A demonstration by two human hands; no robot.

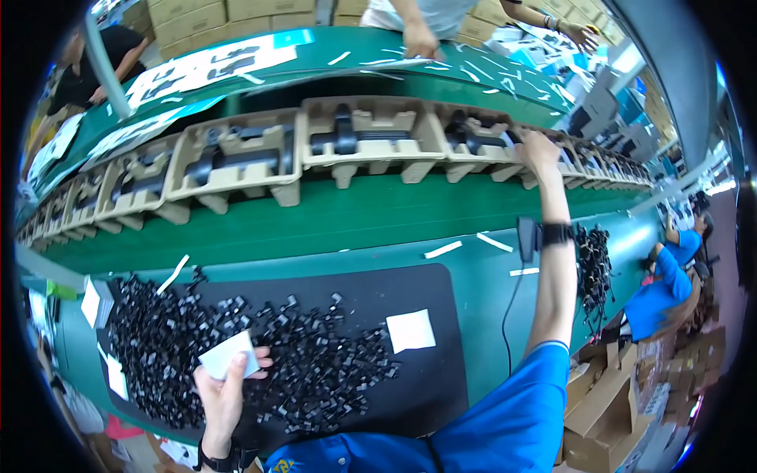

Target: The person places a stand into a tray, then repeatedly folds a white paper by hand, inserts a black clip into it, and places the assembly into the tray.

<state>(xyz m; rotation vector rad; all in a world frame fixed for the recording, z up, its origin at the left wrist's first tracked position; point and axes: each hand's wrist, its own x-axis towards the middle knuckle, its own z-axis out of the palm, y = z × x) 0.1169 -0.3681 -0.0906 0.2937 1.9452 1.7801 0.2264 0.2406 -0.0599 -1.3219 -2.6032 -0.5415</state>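
My left hand [225,386] is closed round a small stack of white cards [230,355], thumb on top, above a heap of small black plastic parts [173,339]. The heap spreads over a black mat [430,315]. My right hand [540,152] reaches far forward to a brown moulded pulp tray [481,162] in the row. At its fingertips is a white card [509,139], partly hidden by the fingers. Black devices [464,135] lie in that tray. The tray left of it holds a black device [344,130] with a dark bar beside it.
A loose white card [410,329] lies on the mat. A black cable bundle [593,268] sits right of my forearm, near a black adapter [527,236] with a cord. Co-workers stand across the line [422,39] and at right [662,292]. Open cardboard boxes [603,402] stand lower right.
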